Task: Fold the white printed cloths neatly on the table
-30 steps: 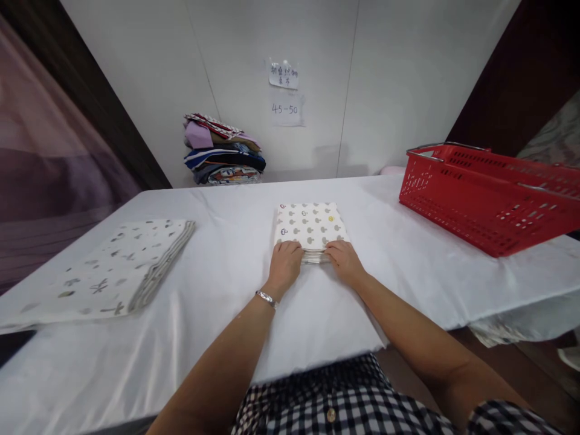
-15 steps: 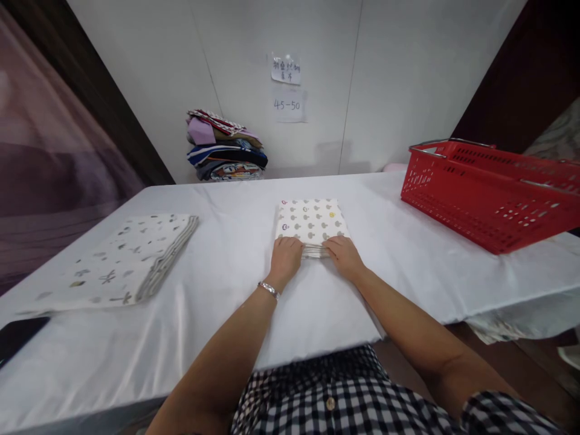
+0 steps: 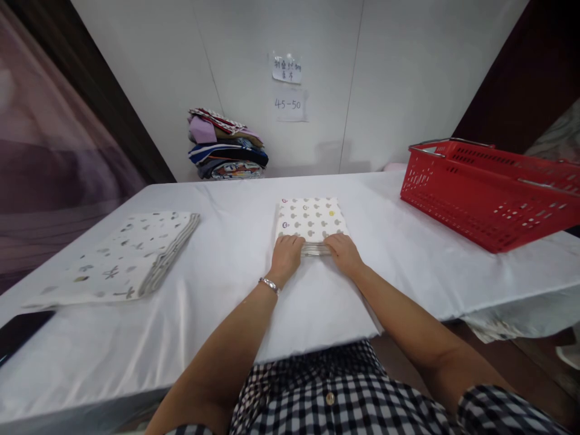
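Note:
A folded white cloth [image 3: 312,217] printed with small grey tree-like shapes, a few of them purple or yellow, lies flat in the middle of the table. My left hand [image 3: 287,255] grips its near left corner, and a silver bracelet circles that wrist. At the near right corner, my right hand [image 3: 344,252] grips the cloth with the fingers on top. Between the hands the stacked layers of the near edge show. My thumbs are mostly hidden.
Left on the white-covered table [image 3: 226,254] lies another folded cloth [image 3: 122,257] with grey plant prints, beside a dark phone-like slab [image 3: 22,331]. A stack of folded fabrics [image 3: 226,148] stands by the wall. A red basket [image 3: 489,199] sits at the right.
My hands stay at the two near corners of the folded cloth, with hardly any movement. The whole view has shifted very slightly.

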### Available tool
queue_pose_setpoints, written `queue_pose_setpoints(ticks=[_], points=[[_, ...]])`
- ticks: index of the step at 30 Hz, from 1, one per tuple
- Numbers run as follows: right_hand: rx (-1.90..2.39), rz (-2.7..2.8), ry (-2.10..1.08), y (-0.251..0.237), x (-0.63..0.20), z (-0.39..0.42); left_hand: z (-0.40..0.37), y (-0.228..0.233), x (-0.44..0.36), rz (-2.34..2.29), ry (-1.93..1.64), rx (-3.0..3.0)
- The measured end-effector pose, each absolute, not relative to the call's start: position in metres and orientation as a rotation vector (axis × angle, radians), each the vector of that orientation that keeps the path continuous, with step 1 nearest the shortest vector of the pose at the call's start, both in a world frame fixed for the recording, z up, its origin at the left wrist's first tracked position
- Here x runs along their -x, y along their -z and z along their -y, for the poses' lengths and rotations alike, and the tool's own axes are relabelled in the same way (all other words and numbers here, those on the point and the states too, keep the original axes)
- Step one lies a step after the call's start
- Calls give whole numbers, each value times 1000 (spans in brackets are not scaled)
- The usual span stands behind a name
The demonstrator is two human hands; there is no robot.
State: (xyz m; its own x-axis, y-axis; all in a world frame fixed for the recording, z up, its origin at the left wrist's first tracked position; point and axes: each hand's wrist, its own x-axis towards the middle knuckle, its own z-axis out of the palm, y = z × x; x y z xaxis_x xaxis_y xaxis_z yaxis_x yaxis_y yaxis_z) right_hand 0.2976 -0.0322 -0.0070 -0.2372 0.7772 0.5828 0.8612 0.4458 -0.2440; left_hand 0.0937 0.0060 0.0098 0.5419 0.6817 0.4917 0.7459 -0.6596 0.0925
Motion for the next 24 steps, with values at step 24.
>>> queue_pose_setpoints(ticks=[24], points=[[1380, 2111, 220, 7, -295, 33, -9, -4, -98, 1226, 730, 2668]])
